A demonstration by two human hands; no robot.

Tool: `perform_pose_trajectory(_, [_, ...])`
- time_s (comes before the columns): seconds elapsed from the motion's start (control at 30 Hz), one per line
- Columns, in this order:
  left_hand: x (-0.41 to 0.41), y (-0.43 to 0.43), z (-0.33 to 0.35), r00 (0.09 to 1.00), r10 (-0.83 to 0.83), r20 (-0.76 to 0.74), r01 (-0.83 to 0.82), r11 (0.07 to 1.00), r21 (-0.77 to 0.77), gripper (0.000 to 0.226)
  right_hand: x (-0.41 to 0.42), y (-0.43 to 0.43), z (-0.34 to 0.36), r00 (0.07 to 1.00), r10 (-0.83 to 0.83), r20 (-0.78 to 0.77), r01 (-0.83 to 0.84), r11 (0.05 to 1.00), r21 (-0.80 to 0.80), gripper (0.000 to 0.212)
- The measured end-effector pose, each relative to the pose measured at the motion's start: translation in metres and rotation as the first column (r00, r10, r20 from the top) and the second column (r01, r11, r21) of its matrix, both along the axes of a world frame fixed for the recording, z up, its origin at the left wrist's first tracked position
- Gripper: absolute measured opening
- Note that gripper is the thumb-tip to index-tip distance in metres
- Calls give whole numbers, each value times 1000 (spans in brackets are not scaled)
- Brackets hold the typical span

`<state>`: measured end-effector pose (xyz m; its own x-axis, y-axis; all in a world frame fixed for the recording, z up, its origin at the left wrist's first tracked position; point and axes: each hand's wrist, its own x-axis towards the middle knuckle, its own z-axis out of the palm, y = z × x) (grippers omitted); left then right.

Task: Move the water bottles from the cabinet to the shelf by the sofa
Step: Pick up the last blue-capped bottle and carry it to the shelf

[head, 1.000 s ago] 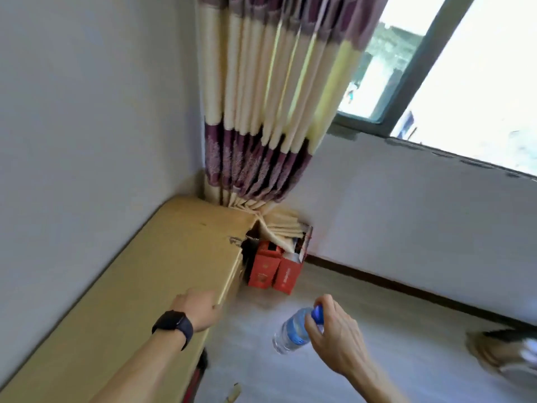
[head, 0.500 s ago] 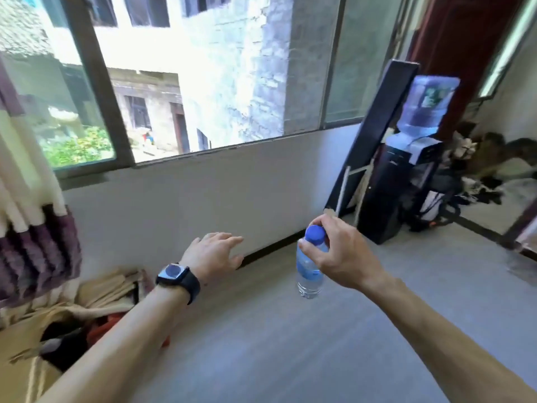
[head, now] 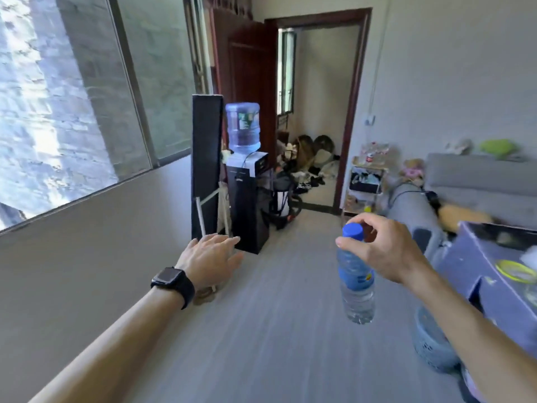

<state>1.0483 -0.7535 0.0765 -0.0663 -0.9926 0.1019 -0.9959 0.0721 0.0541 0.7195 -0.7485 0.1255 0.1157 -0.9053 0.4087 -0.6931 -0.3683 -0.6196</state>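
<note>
Left hand [head: 210, 258] with black smartwatch [head: 173, 282] out flat, fingers straight, holding nothing, over grey floor [head: 261, 330]. Water dispenser [head: 247, 181] behind it. Right hand [head: 383, 248] pinches water bottle [head: 356, 289] at its blue cap [head: 352, 231]; bottle hangs upright midair. Wire shelf [head: 366, 181] beside grey sofa [head: 476, 181], far right.

Black smartwatch [head: 172, 282], bare forearms.

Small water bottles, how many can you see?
1: the water bottle hangs from the right hand, pinched near its cap. The shelf by the sofa is blurry; more may hide there.
</note>
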Motion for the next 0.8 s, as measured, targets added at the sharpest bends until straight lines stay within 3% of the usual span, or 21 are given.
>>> perform_pose_trajectory(0.13, [-36, -54, 2, 990, -139, 13, 139, 990, -1, 60, -44, -26, 3, 994, -110, -22, 111, 992, 56, 24])
perform_pose_trajectory(0.37, [-96, -151, -31, 961, -277, 12, 276, 961, 26, 61, -96, -70, -1, 953, -300, -38, 300, 954, 5, 24])
perform_pose_trajectory(0.8, [-236, -369, -49, 952, -304, 40, 300, 951, 69, 54, -198, -262, -6, 955, -291, 65, 291, 957, 9, 20])
